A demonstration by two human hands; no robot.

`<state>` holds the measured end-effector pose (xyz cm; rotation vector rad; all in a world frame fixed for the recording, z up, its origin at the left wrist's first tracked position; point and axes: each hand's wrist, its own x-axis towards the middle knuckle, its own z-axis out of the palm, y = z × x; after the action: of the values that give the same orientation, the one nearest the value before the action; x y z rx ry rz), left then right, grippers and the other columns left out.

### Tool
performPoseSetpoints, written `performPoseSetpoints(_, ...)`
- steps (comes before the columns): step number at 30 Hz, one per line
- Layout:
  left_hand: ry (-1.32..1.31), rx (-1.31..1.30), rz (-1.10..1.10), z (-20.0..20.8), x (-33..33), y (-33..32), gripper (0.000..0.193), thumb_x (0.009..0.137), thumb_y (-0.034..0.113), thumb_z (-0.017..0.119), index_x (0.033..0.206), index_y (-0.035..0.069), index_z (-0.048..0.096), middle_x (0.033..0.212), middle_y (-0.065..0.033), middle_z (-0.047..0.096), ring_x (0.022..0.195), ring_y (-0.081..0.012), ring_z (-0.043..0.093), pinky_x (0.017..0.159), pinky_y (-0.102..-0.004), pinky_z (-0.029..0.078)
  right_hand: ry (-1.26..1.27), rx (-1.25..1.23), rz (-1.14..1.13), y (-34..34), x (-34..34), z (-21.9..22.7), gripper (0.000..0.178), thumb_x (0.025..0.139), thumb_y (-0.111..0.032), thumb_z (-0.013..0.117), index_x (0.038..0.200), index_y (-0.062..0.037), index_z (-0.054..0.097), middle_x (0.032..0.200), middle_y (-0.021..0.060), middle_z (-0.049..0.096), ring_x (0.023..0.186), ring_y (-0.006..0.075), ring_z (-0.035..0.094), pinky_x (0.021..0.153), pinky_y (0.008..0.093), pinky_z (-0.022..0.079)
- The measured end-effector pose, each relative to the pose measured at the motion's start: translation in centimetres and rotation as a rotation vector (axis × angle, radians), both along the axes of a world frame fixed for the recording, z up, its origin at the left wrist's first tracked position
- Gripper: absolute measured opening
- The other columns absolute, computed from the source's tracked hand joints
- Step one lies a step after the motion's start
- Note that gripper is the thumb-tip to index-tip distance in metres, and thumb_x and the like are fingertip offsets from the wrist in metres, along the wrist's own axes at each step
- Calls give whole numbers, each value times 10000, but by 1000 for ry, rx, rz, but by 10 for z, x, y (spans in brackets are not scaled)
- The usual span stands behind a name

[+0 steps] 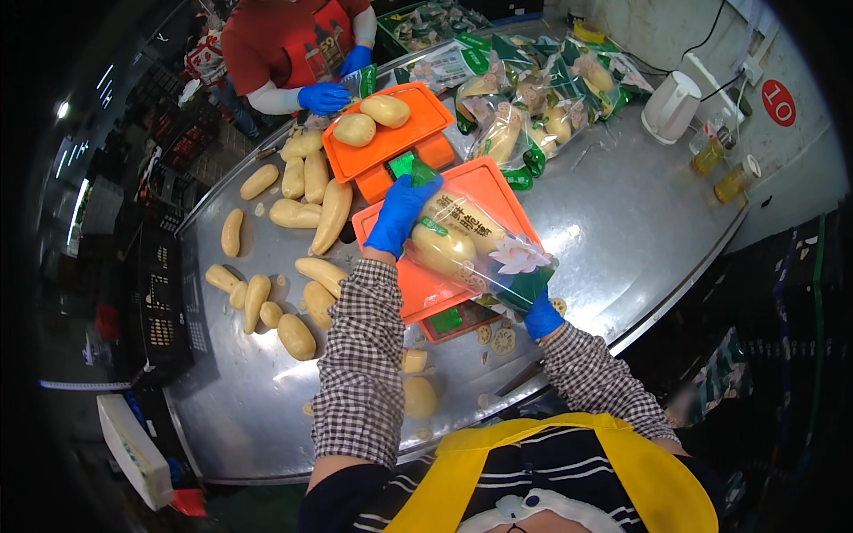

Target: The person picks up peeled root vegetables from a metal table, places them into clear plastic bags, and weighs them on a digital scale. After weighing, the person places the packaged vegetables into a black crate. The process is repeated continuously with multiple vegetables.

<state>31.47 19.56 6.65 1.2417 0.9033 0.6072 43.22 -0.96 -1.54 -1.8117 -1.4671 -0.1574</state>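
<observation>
A clear-and-green plastic bag of lotus root (444, 249) lies slantwise over the near orange scale tray (498, 191). My left hand (402, 213), in a blue glove, grips the bag's upper left end. The lower right end is in my right hand (544, 317), also blue-gloved, its fingers partly hidden behind the bag. Pale lotus root segments show through the film. Below the tray, a green display (447, 321) of the scale shows. Loose lotus root segments (296, 337) lie on the metal table to the left, and cut slices (504, 341) lie near my right hand.
A second orange scale tray (426, 107) holds two segments. Across the table a co-worker in a red apron (329, 40) has blue gloves and a green packet. Filled bags (533, 107) pile up at the back, near a white kettle (673, 107) and jars (737, 178). Black crates (160, 293) stand left.
</observation>
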Motion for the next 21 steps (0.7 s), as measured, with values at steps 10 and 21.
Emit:
performPoseSetpoints(10, 68, 200, 46, 14, 8, -17, 433, 723, 307, 700, 970, 3, 517, 882, -61, 559, 736, -125, 536, 608, -250, 459, 765, -13, 234, -3, 22, -28, 343, 872, -192, 457, 1177, -39, 426, 1066, 110, 548, 989, 211, 534, 863, 333, 442)
performPoseSetpoints(21, 423, 1229, -707, 70, 59, -66, 701, 658, 379, 719, 1226, 70, 450, 1164, -157, 509, 1065, -275, 496, 901, -352, 390, 1395, -299, 56, -147, -14, -12, 225, 868, -144, 503, 1060, -35, 545, 769, 59, 583, 634, 98, 558, 580, 229, 481)
